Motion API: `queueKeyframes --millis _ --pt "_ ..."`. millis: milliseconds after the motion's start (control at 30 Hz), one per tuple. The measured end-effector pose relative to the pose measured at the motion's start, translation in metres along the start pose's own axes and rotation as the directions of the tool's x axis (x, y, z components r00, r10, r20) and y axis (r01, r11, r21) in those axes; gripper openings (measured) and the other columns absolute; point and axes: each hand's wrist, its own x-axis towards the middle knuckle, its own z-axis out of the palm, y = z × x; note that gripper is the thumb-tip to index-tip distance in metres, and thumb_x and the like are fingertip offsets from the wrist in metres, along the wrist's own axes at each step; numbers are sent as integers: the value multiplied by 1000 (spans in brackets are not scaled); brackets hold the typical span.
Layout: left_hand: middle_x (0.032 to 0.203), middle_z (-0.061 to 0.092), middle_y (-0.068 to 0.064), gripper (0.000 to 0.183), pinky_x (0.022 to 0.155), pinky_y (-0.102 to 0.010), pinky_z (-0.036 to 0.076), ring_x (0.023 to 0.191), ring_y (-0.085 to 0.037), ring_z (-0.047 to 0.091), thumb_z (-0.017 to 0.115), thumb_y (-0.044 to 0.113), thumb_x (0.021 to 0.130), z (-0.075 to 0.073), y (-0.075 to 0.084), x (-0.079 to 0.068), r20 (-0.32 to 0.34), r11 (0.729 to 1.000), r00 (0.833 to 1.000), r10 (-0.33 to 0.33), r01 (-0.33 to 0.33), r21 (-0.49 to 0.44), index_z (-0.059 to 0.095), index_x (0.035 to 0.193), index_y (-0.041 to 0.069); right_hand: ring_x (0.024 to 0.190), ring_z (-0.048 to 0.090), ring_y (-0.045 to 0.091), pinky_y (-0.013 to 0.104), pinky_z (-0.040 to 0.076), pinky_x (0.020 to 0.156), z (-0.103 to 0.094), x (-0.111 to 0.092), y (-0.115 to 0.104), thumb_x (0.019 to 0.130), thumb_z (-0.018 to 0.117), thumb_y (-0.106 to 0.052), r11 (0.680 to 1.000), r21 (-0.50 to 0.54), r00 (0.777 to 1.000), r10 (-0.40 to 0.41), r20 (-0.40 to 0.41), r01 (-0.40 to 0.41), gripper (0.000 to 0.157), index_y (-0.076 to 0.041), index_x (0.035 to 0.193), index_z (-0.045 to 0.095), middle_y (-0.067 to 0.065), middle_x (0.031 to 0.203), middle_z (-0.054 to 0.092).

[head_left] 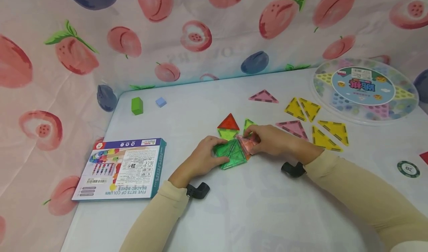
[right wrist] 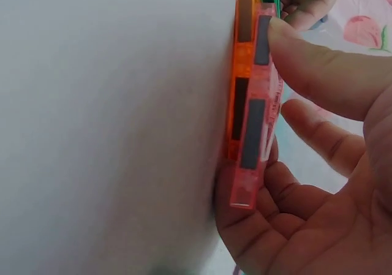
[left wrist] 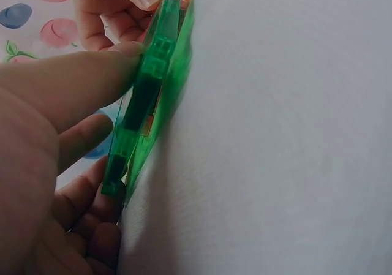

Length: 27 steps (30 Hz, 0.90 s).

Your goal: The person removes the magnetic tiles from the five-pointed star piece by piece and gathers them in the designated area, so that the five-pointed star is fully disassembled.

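Note:
My left hand (head_left: 206, 154) grips the green magnetic tiles (head_left: 235, 156), thumb along the near side. In the left wrist view, the green tile's edge (left wrist: 150, 79) stands slightly tilted above the table. My right hand (head_left: 269, 138) pinches a translucent pink triangular magnetic tile (head_left: 246, 144) beside the green ones. In the right wrist view, this pink tile (right wrist: 252, 134) overlaps an orange tile (right wrist: 244, 18) lying under it, with dark magnets along both edges. Just beyond the hands are a red triangle tile (head_left: 229, 122), a light green tile (head_left: 228, 133) and a light green triangle (head_left: 248, 123), partly hidden.
Several yellow triangle tiles (head_left: 295, 109) and two pink triangle tiles (head_left: 263, 96) lie to the right. A round game board (head_left: 321, 96) is at the back right, a chip (head_left: 408, 169) nearer. A flat box (head_left: 133, 187), green block (head_left: 137, 106) and blue block (head_left: 161, 102) are left.

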Motion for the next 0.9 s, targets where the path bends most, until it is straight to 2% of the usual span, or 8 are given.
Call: queueKeyframes --millis 167,500,633,900 --pt "118 44 -1 51 93 -32 33 110 -15 40 68 36 78 -1 1 1 1 1000 1000 2 -2 -14 53 123 16 83 49 18 32 42 72 -2 1 -1 77 71 -23 1000 -12 1000 5 12 -5 43 -21 114 50 1 94 55" --pt "119 44 -2 51 94 -32 32 111 -14 40 68 35 79 -1 2 1 7 1000 1000 -6 6 -7 52 124 17 81 49 17 32 42 71 -4 0 -2 77 71 -20 999 -24 999 -42 2 42 43 -19 114 49 0 91 53" --pt "119 43 -2 51 94 -31 32 111 -15 40 68 34 78 -1 4 0 12 1000 1000 -23 23 -7 52 124 17 78 48 17 31 42 68 -6 -1 -1 79 69 -19 999 -15 999 -39 20 39 42 -21 114 47 1 89 53" --pt "119 44 -2 51 94 -32 33 111 -15 40 68 35 78 -1 3 0 10 1000 1000 -22 22 -11 53 123 17 74 49 18 29 44 61 -12 -1 3 81 67 -21 999 35 1000 -10 -13 10 36 -21 111 46 2 86 52"
